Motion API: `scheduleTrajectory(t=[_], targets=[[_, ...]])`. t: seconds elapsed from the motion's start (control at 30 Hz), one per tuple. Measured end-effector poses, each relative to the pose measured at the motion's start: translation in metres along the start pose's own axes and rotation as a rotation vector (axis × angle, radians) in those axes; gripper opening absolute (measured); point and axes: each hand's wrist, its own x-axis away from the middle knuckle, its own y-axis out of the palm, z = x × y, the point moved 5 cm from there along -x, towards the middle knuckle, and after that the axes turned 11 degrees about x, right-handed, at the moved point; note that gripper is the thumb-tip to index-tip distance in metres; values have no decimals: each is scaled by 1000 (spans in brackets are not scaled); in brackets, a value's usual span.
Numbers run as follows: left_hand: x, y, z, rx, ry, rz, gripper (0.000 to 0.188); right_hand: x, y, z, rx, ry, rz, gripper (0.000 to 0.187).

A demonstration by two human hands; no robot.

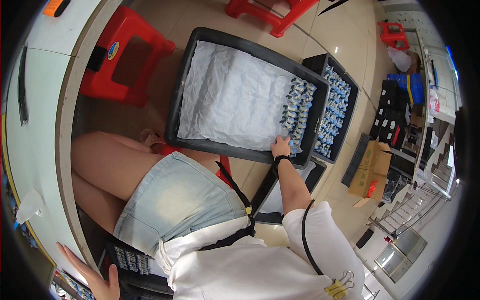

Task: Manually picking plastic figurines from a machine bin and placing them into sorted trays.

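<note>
My right hand (281,146) reaches into the near right corner of a large black tray (225,149), a dark band on its wrist. Its fingers are bent together at the near end of rows of small blue-and-white figurines (298,110); what is between them is too small to make out. Crumpled white paper (232,95) lines the tray, and the rows stand along its right side. Far from the tray, my left hand (95,275) rests at the edge of a pale table (37,135), fingers stretched and thumb apart, holding nothing.
A second black tray (348,102) packed with similar figurines sits right of the first. Another black tray (316,176) with white lining lies below my right arm. Red stools (125,55) stand on the tiled floor. Further right are a cardboard box (370,167) and black cases (387,120).
</note>
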Motion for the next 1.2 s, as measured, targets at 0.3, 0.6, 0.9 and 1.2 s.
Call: scheduleTrajectory(t=[0.3,0.6,0.9,1.2], targets=[[0,0,-1,30,-16,-21,103,1,-23,2,-83,111,-46,16],[0,1,4,31,-7,-7,102,-9,-46,44,-417,105,195,15],[2,-12,29,60,-81,166,90,47,-232,-36,-1517,-229,-52,11],[-42,19,95,1476,478,100,112,273,-428,-253,-1284,-1812,-65,21]])
